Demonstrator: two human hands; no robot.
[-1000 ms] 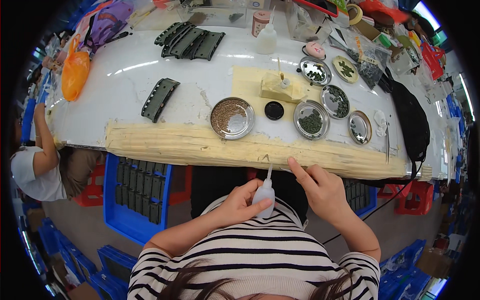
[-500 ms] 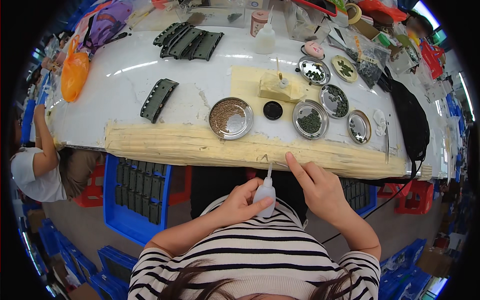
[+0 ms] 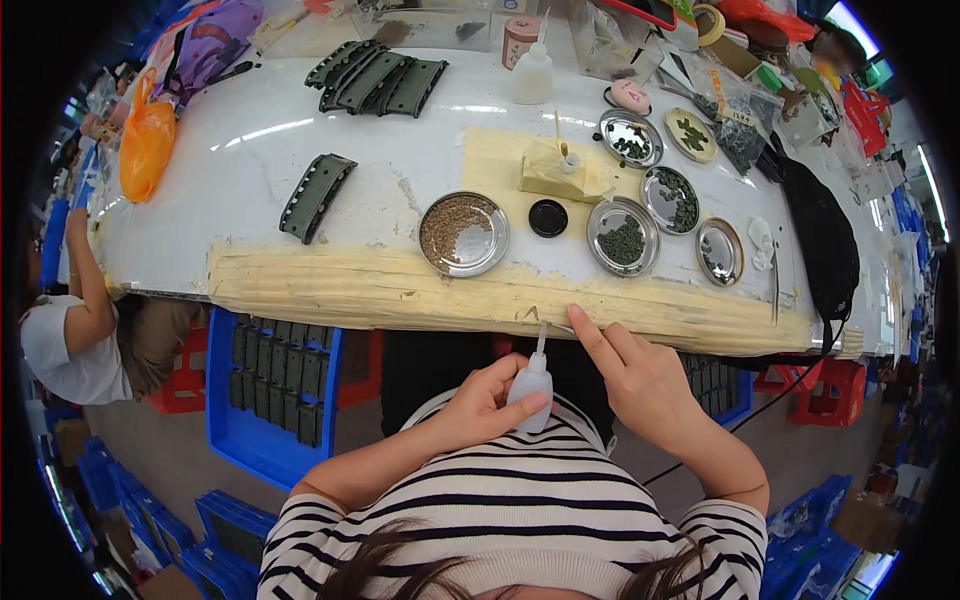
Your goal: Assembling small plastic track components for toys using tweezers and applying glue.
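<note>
My left hand (image 3: pixel 487 402) is closed around a translucent white squeeze bottle (image 3: pixel 534 392) held upright in front of my striped shirt. Its thin nozzle (image 3: pixel 542 340) points up at the taped table edge. Just right of the nozzle is my right hand (image 3: pixel 640 378), its index finger stretched toward the edge and the others bent. A thin, dark sliver shows by its fingertips; the thumb and whatever is pinched are hidden. Nearest on the table are a metal dish of brown granules (image 3: pixel 463 234), a round black lid (image 3: pixel 547 218) and a dish of dark green bits (image 3: pixel 623 237).
Curved dark green parts (image 3: pixel 376 80) lie at the back, a single one (image 3: pixel 318 198) nearer. A tape-covered block (image 3: pixel 566 175), more dishes and a second white bottle (image 3: pixel 531 76) stand behind. A blue crate of green parts (image 3: pixel 275 395) sits below left. Another person (image 3: pixel 85 320) is at far left.
Almost nothing differs. My right hand and forearm have shifted very slightly, and the view has moved a little; the bottle remains in my left hand.
</note>
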